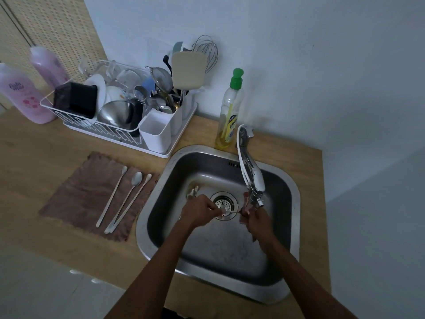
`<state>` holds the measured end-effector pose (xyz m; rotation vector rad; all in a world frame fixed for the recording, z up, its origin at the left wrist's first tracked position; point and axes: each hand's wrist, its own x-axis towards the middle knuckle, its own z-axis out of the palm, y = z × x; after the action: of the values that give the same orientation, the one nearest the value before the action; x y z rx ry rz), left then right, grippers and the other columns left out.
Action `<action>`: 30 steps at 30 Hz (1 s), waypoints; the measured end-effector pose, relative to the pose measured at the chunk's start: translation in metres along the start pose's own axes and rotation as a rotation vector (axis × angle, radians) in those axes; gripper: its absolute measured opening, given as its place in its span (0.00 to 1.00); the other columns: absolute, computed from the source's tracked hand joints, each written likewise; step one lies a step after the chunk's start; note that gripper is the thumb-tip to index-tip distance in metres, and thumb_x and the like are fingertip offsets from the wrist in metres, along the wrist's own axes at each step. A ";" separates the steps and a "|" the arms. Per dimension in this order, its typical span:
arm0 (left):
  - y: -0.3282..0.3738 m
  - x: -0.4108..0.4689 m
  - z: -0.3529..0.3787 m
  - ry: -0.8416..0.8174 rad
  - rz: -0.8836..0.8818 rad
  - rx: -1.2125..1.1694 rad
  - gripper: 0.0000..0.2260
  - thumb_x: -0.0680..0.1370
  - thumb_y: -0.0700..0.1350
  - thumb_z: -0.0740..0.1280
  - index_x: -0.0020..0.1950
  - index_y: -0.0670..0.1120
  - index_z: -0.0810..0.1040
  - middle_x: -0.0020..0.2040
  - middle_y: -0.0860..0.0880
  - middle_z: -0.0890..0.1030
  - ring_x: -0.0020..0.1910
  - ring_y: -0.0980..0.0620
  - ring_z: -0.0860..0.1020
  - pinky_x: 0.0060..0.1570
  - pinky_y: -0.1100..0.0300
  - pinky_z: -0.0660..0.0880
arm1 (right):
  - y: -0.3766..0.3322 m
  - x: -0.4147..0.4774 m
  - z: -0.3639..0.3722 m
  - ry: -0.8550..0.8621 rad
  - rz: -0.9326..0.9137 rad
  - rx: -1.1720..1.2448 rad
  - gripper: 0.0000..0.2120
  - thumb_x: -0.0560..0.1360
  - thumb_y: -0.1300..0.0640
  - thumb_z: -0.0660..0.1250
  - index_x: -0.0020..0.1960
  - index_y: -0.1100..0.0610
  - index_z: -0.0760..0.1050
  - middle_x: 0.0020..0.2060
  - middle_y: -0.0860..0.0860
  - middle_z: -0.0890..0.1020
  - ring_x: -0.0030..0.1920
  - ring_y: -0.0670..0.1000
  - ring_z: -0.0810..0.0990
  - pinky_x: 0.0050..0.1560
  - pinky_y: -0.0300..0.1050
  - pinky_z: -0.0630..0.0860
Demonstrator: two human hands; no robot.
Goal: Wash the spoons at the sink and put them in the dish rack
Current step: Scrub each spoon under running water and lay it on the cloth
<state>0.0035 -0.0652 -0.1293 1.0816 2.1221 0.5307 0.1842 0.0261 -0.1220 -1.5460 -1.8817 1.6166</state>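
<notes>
Both hands are holding one spoon [230, 212] over the sink [144, 217].
The left hand [197, 210] is reaching in with curled fingers, pinching the spoon's thin handle above the drain [224, 203]. The right hand [258, 221] is gripping a pink cloth [245, 204] wrapped about the spoon's other end, just below the faucet [250, 171] tip. Both forearms are extending forward across the near rim. Three more spoons [137, 177] are lying side by side on a brown towel [76, 199] left of the sink; the rack [53, 107] is standing behind the towel.
</notes>
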 end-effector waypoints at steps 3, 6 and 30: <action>-0.009 0.001 -0.005 -0.107 -0.047 0.020 0.12 0.73 0.63 0.68 0.40 0.58 0.85 0.40 0.52 0.86 0.39 0.54 0.81 0.49 0.55 0.78 | 0.004 0.000 -0.018 -0.315 0.036 -0.131 0.11 0.84 0.57 0.56 0.61 0.55 0.75 0.46 0.54 0.84 0.34 0.43 0.78 0.32 0.35 0.72; -0.013 -0.001 -0.003 -0.142 -0.059 -0.042 0.14 0.71 0.67 0.67 0.38 0.60 0.84 0.45 0.50 0.86 0.49 0.49 0.83 0.55 0.49 0.78 | -0.008 0.008 -0.030 -0.357 -0.007 -0.289 0.10 0.84 0.57 0.56 0.55 0.57 0.76 0.38 0.50 0.80 0.27 0.39 0.75 0.28 0.32 0.69; 0.026 -0.051 0.051 0.144 -0.195 -0.174 0.21 0.78 0.62 0.61 0.33 0.50 0.81 0.36 0.52 0.82 0.36 0.55 0.80 0.40 0.61 0.73 | -0.004 0.004 0.021 0.056 0.109 0.365 0.11 0.83 0.54 0.60 0.52 0.56 0.80 0.43 0.53 0.86 0.44 0.51 0.84 0.41 0.46 0.78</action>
<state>0.0763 -0.0899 -0.1272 0.7502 2.2286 0.7025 0.1654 0.0172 -0.1282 -1.5346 -1.3969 1.8177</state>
